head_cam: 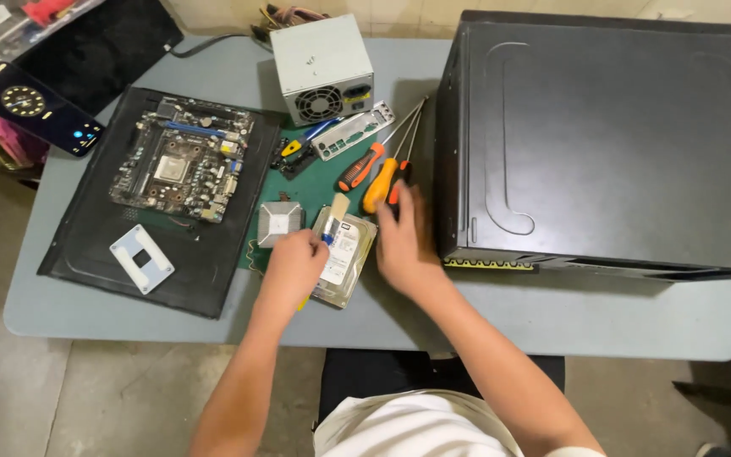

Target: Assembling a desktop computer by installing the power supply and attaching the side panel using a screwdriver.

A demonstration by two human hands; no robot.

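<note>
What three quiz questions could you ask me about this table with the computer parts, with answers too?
1. True or false: the left hand holds a small brush over the hard drive.
2. Which hand is nearer the screwdrivers: A) left, B) right?
3. What big black thing stands on the right side of the table?

Key
1. True.
2. B: the right hand reaches beside their handles; the picture is too blurred to tell if it grips one.
3. The computer case.
</note>
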